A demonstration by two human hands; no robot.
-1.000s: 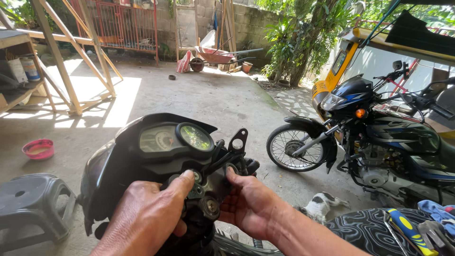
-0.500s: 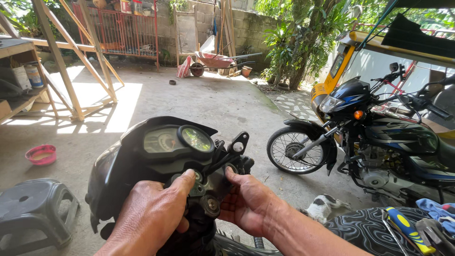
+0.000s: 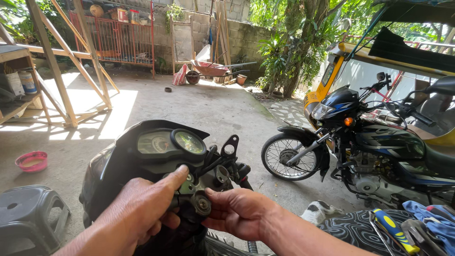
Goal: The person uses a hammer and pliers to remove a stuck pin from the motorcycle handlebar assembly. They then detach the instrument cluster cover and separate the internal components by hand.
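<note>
Behind the black instrument cluster (image 3: 147, 161) I am working with both hands. My left hand (image 3: 137, 213) is pressing its thumb against the metal bracket just under the gauges, its fingers curled and clamping nothing. My right hand (image 3: 237, 213) is pinching the round ignition lock (image 3: 203, 205) between thumb and forefinger, at the lower middle of the steering head. To do this well, I judge I should be keeping the thumb pressure steady so the bracket is not shifting, and turning the lock squarely rather than at a slant. Counting: two round gauges (image 3: 188, 141) in the cluster, one lock in my fingers, one parked blue motorcycle (image 3: 374, 142) to the right, one grey plastic stool (image 3: 26, 218), one red bowl (image 3: 31, 161) on the concrete, and one yellow-handled screwdriver (image 3: 393, 230) lying on the seat (image 3: 350, 227).
</note>
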